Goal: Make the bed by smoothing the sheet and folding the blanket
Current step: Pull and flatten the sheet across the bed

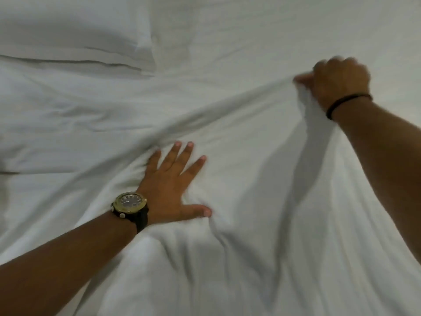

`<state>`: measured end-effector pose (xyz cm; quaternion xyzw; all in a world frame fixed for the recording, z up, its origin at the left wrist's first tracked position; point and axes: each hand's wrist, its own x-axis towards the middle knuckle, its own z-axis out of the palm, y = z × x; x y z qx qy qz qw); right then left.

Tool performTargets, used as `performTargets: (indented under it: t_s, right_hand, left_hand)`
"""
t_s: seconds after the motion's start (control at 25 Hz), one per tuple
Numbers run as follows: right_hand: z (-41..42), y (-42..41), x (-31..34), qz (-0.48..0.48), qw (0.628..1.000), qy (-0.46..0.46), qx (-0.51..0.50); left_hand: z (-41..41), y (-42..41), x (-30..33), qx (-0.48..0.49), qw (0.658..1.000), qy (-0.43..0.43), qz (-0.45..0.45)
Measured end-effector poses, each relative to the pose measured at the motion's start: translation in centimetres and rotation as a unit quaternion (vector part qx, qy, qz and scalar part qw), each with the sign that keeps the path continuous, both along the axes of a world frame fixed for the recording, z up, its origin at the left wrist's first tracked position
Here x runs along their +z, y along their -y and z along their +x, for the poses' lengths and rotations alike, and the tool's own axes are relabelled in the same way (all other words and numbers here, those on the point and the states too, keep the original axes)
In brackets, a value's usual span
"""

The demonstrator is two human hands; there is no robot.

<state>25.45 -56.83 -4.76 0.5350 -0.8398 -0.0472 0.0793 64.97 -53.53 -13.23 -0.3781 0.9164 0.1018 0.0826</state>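
Left hand (170, 185) pressed flat, fingers spread, on the white sheet (250, 179) mid-bed. Right hand (337, 83) clenched round a pinched ridge of sheet, lifted. Pillow (68, 30) at far-left corner; watch (129, 201) dial unreadable.

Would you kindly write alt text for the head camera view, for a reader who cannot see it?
A person's left hand, wristwatch on the wrist, presses flat with fingers spread on a wrinkled white sheet, while the right hand grips and lifts a bunch of it. A white pillow lies at upper left.
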Motion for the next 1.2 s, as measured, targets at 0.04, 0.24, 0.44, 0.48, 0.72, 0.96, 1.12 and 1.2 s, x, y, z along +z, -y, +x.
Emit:
performTargets:
  t_s: [0.04, 0.24, 0.44, 0.48, 0.72, 0.96, 1.12, 1.2]
  right_hand:
    - [-0.1, 1.6, 0.0, -0.030, 0.998, 0.023, -0.048]
    - [6.0, -3.4, -8.4, 0.027, 0.988, 0.150, 0.002]
    - [-9.8, -16.9, -10.6, 0.117, 0.982, 0.060, -0.138]
    - [-13.8, -18.4, -9.6, 0.137, 0.962, 0.076, -0.223]
    - [-5.1, -15.7, -8.9, -0.005, 0.971, 0.184, -0.153]
    - [-3.6, -13.2, -10.0, 0.037, 0.977, 0.146, -0.148]
    - [7.2, -13.0, -9.5, -0.023, 0.957, 0.222, -0.185]
    - [17.1, -15.7, -10.4, -0.012, 0.973, 0.217, -0.077]
  left_hand:
    - [-0.1, 0.8, 0.4, 0.017, 1.000, 0.002, 0.009]
    - [0.7, 3.0, -0.6, 0.056, 0.997, -0.017, -0.042]
    - [0.4, 3.6, -2.1, 0.049, 0.997, -0.020, -0.061]
    - [0.2, 3.6, -2.1, 0.050, 0.997, -0.019, -0.064]
    - [-0.1, 3.4, -2.3, 0.048, 0.998, -0.023, -0.044]
    - [0.1, 3.8, -3.4, 0.035, 0.998, -0.012, -0.048]
    - [0.4, 3.9, -3.9, 0.017, 0.997, -0.029, -0.071]
    - [0.4, 3.9, -3.6, 0.016, 0.996, -0.026, -0.084]
